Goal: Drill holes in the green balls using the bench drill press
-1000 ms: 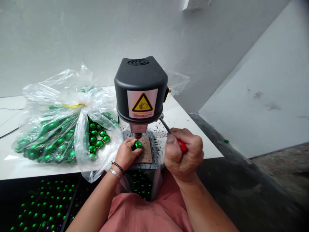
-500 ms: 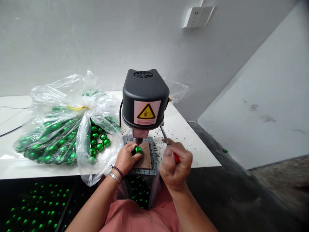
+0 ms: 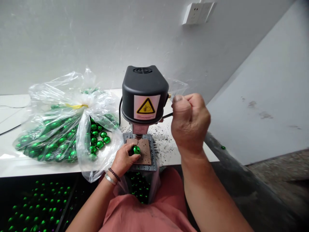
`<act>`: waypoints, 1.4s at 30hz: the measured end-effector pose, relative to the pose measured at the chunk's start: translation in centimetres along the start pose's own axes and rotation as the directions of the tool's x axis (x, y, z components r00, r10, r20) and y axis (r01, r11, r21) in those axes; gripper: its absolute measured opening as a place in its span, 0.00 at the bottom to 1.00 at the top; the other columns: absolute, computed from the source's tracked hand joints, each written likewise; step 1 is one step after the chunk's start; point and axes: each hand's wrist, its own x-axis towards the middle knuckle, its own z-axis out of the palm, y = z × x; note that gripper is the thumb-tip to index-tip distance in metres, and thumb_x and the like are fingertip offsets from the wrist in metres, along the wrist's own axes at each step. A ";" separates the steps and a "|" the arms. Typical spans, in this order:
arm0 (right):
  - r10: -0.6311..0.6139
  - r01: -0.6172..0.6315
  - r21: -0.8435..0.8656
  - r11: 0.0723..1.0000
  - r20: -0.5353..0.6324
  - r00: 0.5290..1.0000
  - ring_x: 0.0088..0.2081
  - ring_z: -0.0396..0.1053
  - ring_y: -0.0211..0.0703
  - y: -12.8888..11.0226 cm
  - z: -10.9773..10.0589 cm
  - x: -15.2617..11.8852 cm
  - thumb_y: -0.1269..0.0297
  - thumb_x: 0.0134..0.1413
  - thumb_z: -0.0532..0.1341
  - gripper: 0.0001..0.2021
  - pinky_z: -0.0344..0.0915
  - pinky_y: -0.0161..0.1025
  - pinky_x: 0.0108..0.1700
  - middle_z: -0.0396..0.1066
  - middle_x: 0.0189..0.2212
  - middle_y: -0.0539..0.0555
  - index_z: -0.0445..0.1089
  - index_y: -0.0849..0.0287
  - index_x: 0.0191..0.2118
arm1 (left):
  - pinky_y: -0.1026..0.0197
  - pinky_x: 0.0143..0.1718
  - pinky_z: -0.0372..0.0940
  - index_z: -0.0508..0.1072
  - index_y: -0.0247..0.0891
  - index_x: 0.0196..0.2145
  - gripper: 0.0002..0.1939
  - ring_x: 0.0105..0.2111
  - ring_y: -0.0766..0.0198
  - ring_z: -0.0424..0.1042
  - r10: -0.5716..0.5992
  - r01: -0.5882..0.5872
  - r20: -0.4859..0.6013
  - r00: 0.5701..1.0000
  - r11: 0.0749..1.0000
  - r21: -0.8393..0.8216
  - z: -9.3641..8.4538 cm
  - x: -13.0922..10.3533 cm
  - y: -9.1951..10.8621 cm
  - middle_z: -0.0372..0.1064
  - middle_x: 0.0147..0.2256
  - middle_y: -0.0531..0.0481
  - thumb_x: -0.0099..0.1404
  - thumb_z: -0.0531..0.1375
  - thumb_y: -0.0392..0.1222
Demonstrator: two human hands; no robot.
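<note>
drill press with a smooth black head, rounded at the edges and cut with a circular vent, stands on a glossy white tabletop littered with dark, flaky shavings. a yellow triangular warning label faces front. under the chuck, a flat brown board lies on the slotted gray base. to the left, a crinkled clear plastic bag — cinched with a yellow tie — bulges with mirror-bright green baubles, several showing at its opening.

the left hand, thumb and fingers curved into a narrow pinch, holds one shiny green ball on the brown board, just below the chuck. a dark beaded bracelet and a silver bangle circle that wrist. the right hand, raised beside the head of the press, is closed in a tight fist around the slim metal lever.

the lever's far end is hidden inside the fist, and the left fingertips are partly lost behind the ball — whether the thin bit touches it is hard to make out. both forearms are cut off by the bottom edge.
</note>
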 end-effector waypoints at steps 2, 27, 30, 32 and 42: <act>0.043 -0.043 0.013 0.999 0.010 0.999 0.23 0.57 0.31 -0.2 0.3 0.4 0.53 0.54 0.48 0.15 0.55 0.33 0.28 0.59 0.20 0.47 0.58 0.59 0.25 | 0.57 0.47 0.61 0.70 0.40 0.44 0.21 0.42 0.61 0.67 0.016 -0.015 0.018 1.000 0.999 -0.040 -0.6 -1.1 0.3 0.68 0.42 0.48 0.51 0.61 0.38; 0.128 -0.129 0.092 0.987 0.025 0.992 0.22 0.60 0.30 -0.2 0.2 -0.5 0.49 0.52 0.48 0.17 0.57 0.34 0.27 0.60 0.21 0.47 0.58 0.59 0.26 | 0.63 0.38 0.62 0.67 0.39 0.50 0.31 0.32 0.69 0.66 -0.221 0.442 0.399 0.890 0.632 -0.636 -2.0 -6.4 1.2 0.67 0.38 0.49 0.46 0.66 0.38; 0.129 -0.131 0.066 0.989 0.023 0.991 0.22 0.59 0.30 -0.3 0.1 -0.6 0.49 0.52 0.49 0.17 0.56 0.33 0.27 0.61 0.20 0.47 0.59 0.59 0.27 | 0.61 0.36 0.63 0.66 0.37 0.51 0.36 0.32 0.66 0.65 -0.247 0.336 0.293 0.924 0.888 -0.314 -2.1 -6.3 0.4 0.65 0.41 0.46 0.42 0.67 0.40; 0.145 -0.145 0.048 0.988 0.013 0.989 0.22 0.59 0.31 -0.2 0.1 -0.6 0.49 0.51 0.49 0.17 0.55 0.33 0.26 0.61 0.20 0.47 0.59 0.59 0.27 | 0.60 0.35 0.64 0.67 0.37 0.51 0.32 0.31 0.65 0.65 -0.248 0.301 0.226 0.942 0.922 -0.242 -3.8 -5.5 0.1 0.66 0.39 0.46 0.47 0.65 0.45; 0.130 -0.130 0.045 0.990 0.005 0.991 0.21 0.57 0.30 -0.4 0.1 -0.5 0.50 0.52 0.49 0.16 0.54 0.32 0.25 0.60 0.17 0.46 0.59 0.59 0.26 | 0.49 0.47 0.64 0.50 0.62 0.56 0.36 0.54 0.55 0.59 -0.010 -0.326 -0.414 0.910 0.600 -0.731 -17.1 -0.4 6.1 0.59 0.55 0.57 0.51 0.46 0.72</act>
